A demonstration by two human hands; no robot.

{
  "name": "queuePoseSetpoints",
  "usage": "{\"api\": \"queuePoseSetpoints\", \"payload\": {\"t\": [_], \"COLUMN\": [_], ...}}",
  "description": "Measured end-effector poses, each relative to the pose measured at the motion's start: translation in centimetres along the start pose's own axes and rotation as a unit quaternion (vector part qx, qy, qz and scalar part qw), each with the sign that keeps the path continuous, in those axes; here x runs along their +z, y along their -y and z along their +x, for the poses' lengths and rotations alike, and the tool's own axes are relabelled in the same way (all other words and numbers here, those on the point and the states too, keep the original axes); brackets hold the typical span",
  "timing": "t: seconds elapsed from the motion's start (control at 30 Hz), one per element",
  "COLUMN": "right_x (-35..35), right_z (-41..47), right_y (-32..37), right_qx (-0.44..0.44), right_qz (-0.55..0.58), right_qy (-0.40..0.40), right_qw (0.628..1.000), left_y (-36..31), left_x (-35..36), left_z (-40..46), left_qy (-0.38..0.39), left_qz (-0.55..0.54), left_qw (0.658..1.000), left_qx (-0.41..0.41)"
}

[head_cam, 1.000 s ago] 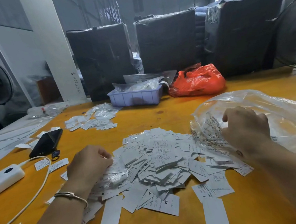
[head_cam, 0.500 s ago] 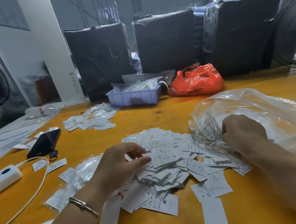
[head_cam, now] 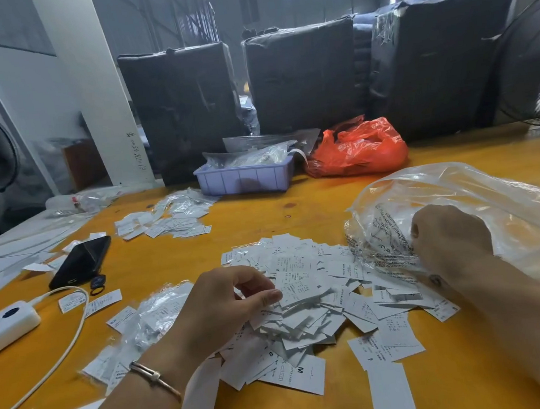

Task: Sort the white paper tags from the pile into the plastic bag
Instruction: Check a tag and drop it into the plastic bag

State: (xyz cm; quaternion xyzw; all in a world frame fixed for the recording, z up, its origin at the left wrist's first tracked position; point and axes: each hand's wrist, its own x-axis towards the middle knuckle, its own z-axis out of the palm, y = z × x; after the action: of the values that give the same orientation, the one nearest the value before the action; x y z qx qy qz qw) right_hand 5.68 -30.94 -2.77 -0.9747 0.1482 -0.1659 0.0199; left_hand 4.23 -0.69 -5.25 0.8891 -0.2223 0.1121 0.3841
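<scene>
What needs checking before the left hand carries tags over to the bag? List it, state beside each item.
1. Left hand has tags from the pile pinched: ok, thumb and fingers close on a few at the pile's left edge.
2. Right hand grips the clear plastic bag: ok.
3. Bag mouth is open toward the pile: cannot tell, the hand and crumpled film hide the opening.
4. Only paper tags are pinched, none of the clear film beside the wrist: cannot tell.
5. Route from pile to bag is unobstructed: ok, only loose tags lie between.
</scene>
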Motion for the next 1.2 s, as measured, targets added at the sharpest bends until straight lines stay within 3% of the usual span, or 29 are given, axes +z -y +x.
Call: {"api": "queuePoseSetpoints", "payload": {"t": [0.23,0.33,0.5,0.63,0.7,0.8,0.9,1.03,1.2], "right_x": [0.7,0.7,0.7,-0.1,-0.9,-1.8,-1.4,-0.6,-0.2], "right_z": [0.4,0.5,0.5,-0.2,-1.1,-2.9,-4.3,-5.6,-5.7], "right_y": [-0.4,-0.3,-0.2,0.4,1.4,3.5,5.2,6.4,6.6], "right_qx": [-0.006,-0.017,-0.046,-0.121,-0.139,-0.120,-0.130,-0.201,-0.198], "right_qz": [0.073,0.106,0.189,0.317,0.477,0.721,0.756,0.717,0.675], "right_qy": [-0.047,-0.107,-0.219,-0.274,-0.229,-0.010,0.161,0.249,0.180], "right_qw": [0.996,0.988,0.956,0.900,0.837,0.683,0.621,0.620,0.688], "left_y": [-0.3,-0.5,-0.6,-0.8,-1.0,-1.5,-1.9,-2.6,-2.9], "left_x": [0.0,0.0,0.0,0.0,0.1,0.3,0.3,0.3,0.0], "left_z": [-0.1,-0.2,-0.2,-0.3,-0.3,-0.3,-0.3,-0.3,-0.4], "left_qy": [0.003,0.008,0.010,0.016,0.013,0.004,0.011,0.076,0.055], "left_qz": [-0.007,-0.006,-0.009,-0.010,-0.012,-0.037,-0.090,-0.210,-0.259], "left_qw": [1.000,1.000,1.000,1.000,1.000,0.999,0.995,0.972,0.962], "left_qx": [-0.007,-0.010,-0.013,-0.020,-0.022,-0.022,-0.039,-0.067,-0.072]}}
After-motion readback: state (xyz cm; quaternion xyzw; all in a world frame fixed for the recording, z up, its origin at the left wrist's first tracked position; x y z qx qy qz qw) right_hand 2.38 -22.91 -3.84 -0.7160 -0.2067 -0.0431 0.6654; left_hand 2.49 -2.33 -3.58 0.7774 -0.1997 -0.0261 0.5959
